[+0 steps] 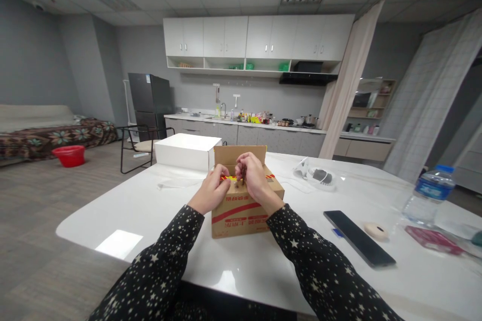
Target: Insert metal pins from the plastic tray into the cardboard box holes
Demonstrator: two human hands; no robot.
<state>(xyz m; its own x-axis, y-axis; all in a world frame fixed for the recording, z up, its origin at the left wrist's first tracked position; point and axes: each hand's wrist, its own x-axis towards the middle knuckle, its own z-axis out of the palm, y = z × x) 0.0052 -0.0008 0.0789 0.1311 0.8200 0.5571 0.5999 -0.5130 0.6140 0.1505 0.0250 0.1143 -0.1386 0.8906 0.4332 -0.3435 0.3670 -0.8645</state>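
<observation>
1. One cardboard box with red print stands on the glossy white table, right in front of the person; its rear flap sticks up behind both hands.
2. Behind and left of the cardboard box, close to it, sits a plain white box.
3. To the right of the cardboard box, well apart, lie a black smartphone and, just beyond it, a beige oval case.
4. Farther right of the cardboard box, a blue-capped water bottle stands near a dark pink item lying flat.
5. Behind and right of the cardboard box rests a white object with a dark part, too unclear to name.
6. Left hand: at the cardboard box's upper left, thumb and bent fingers close together beside the red-and-yellow strip; whether they pinch anything, I cannot tell.
7. Right hand: above the middle of the cardboard box's top, fingers tightly curled, something small and dark by the fingertips; whether it is gripped, I cannot tell. Both hands partly hide the top.
</observation>
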